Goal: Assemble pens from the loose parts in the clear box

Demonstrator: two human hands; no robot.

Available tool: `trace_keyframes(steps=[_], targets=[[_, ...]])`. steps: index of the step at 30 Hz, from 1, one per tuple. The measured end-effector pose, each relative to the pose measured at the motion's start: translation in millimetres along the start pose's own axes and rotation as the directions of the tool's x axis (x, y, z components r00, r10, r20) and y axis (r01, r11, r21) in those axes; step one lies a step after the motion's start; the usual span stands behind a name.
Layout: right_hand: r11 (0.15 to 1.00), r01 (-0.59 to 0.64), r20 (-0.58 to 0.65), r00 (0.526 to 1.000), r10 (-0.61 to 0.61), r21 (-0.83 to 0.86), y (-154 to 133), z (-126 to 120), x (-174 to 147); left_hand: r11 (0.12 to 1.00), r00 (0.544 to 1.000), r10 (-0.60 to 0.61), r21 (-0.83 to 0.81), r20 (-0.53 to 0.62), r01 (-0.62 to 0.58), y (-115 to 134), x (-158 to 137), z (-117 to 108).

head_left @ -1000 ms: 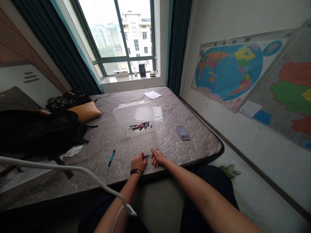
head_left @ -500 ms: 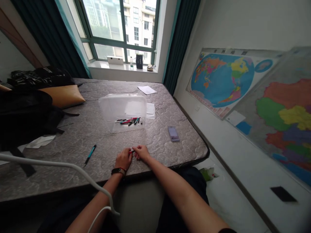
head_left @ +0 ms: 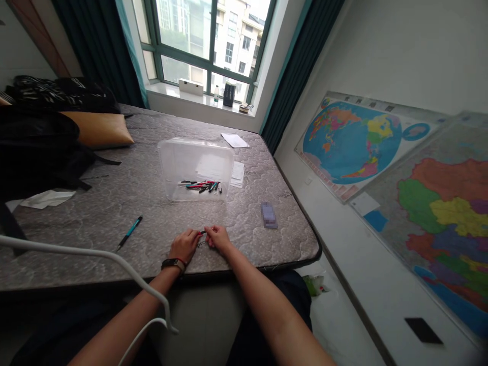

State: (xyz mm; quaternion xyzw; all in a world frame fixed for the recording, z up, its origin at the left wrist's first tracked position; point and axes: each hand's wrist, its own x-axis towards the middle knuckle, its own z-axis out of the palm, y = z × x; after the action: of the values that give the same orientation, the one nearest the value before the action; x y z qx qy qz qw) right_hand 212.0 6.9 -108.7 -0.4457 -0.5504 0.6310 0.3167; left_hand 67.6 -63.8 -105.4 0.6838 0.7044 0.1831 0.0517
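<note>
Near the mattress's front edge, my left hand (head_left: 185,244) and my right hand (head_left: 217,237) are closed on a small red and black pen (head_left: 202,232), one hand toward each end. Fingers cover most of it, so I cannot tell whether it is one piece or its cap is apart. Beyond the hands, a clear plastic box (head_left: 164,168) holds a heap of pens (head_left: 206,186) in red, black, white and teal. To the left of my left hand lies a teal and black pen (head_left: 130,233) on the mattress.
A blurred-out phone-like object (head_left: 269,215) lies to the right. White papers (head_left: 238,174) rest beside the box, with another sheet (head_left: 235,141) farther back. A black bag (head_left: 38,147) sits on the left. A white cable (head_left: 95,254) crosses the lower left foreground.
The view has tilted and shifted. My hands have drawn slightly apart, and more of the pen's dark part shows between them. The box and loose pen stay in place on the mattress.
</note>
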Motion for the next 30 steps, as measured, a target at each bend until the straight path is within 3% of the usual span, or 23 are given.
trace_keyframes(steps=[7, 15, 22, 27, 30], targets=[[0.991, -0.014, 0.032, 0.999, 0.01, 0.136, -0.8, -0.7, -0.7, 0.999, 1.0, -0.014, 0.037, -0.016, 0.014, 3.4, -0.2, -2.2], [0.999, -0.015, 0.06, 0.998, 0.018, -0.043, 3.8, 1.4, 3.2, 0.998, 0.998, -0.031, 0.061, -0.061, 0.035, 5.0, -2.1, -3.7], [0.994, 0.008, 0.026, 1.0, -0.011, 0.106, 1.2, 2.1, -1.6, 0.998, 0.997, -0.044, 0.035, -0.062, 0.046, 4.1, -2.1, -4.0], [0.999, -0.001, 0.036, 0.999, -0.001, 0.039, 3.0, 3.9, -1.6, 0.998, 0.997, -0.052, 0.032, -0.054, 0.054, 6.1, -1.3, -4.6], [0.997, 0.046, -0.023, 0.999, -0.045, 0.057, 1.6, 4.7, -3.3, 0.997, 0.997, -0.052, 0.051, -0.049, 0.055, 7.5, -1.7, -6.6]])
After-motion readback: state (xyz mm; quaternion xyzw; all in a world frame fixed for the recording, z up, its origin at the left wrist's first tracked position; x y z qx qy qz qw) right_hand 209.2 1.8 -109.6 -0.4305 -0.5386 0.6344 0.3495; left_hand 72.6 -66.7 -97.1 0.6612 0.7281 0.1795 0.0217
